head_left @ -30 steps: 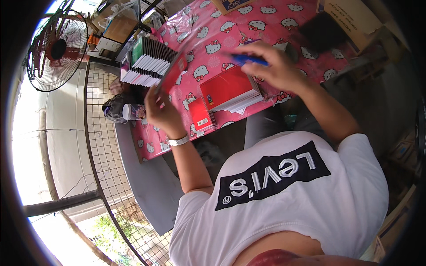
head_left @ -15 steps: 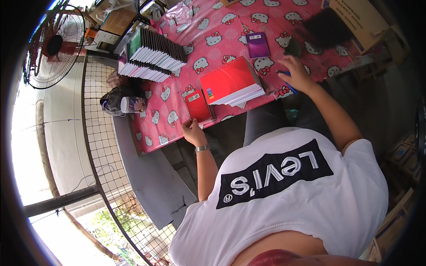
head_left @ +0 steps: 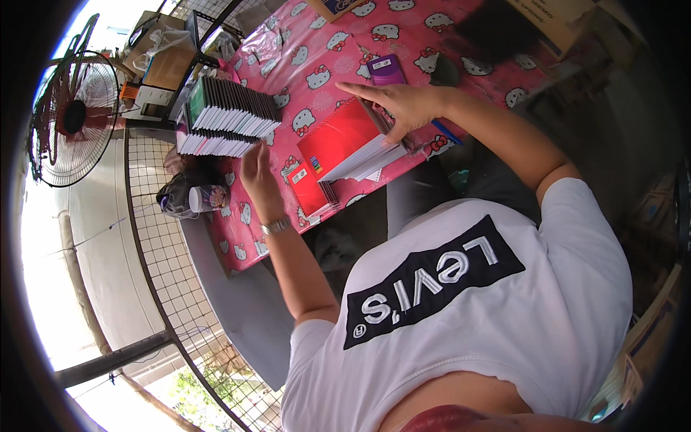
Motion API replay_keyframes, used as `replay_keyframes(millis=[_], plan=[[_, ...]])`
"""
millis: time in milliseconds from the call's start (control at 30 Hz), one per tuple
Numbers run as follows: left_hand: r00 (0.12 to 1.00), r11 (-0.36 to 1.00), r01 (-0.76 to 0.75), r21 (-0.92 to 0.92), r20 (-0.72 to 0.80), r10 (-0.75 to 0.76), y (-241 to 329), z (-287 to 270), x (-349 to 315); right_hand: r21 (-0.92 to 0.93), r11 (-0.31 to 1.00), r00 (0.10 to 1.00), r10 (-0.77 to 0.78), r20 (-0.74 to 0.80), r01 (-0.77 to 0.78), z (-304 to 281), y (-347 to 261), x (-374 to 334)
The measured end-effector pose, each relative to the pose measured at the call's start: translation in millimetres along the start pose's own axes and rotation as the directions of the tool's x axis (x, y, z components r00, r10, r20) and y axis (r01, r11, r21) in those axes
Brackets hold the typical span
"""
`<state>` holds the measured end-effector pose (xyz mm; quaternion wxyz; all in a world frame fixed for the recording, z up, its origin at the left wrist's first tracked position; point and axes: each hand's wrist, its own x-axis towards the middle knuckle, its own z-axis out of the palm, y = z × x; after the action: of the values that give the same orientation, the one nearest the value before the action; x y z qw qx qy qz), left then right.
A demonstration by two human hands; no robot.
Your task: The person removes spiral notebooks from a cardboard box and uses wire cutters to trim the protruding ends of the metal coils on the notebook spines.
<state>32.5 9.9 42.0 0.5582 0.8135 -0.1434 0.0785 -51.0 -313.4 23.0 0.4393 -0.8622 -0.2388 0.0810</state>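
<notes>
My right hand point(head_left: 404, 108) is open, its fingers stretched and thumb apart, over the right end of a stack of red spiral notebooks point(head_left: 342, 140). My left hand point(head_left: 259, 180) is in the air over the table's left side, just below the stacked dark-covered notebooks point(head_left: 230, 108). Its fingers are slightly bent and I see nothing in them. Between my hands, a smaller stack of red notebooks point(head_left: 308, 189) lies against the left side of the larger red one. A purple notebook point(head_left: 386, 70) lies behind my right hand. A blue pen point(head_left: 447, 132) rests under my right wrist.
A pink patterned cover point(head_left: 320, 43) lies on the table. Cardboard boxes point(head_left: 551, 21) stand at the far right. On the left are a cup point(head_left: 209, 198), a dark bag point(head_left: 176, 198), a fan point(head_left: 75, 115) and a wire-mesh screen point(head_left: 155, 216).
My left hand has left the small red notebooks and risen toward the dark-covered stack. My right hand has moved left, away from the pen, over the red stack. The view has shifted.
</notes>
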Motion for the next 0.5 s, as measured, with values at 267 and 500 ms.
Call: replay_keyframes(millis=[267,500], plan=[[0.409,0.94,0.012,0.34,0.856,-0.315,54,71,69,0.118,0.99,0.988,0.059,0.145,-0.076,-4,6,10],[0.303,0.884,-0.01,0.467,0.844,-0.442,72,90,75,0.088,0.995,0.995,-0.058,0.081,0.051,3,27,13]])
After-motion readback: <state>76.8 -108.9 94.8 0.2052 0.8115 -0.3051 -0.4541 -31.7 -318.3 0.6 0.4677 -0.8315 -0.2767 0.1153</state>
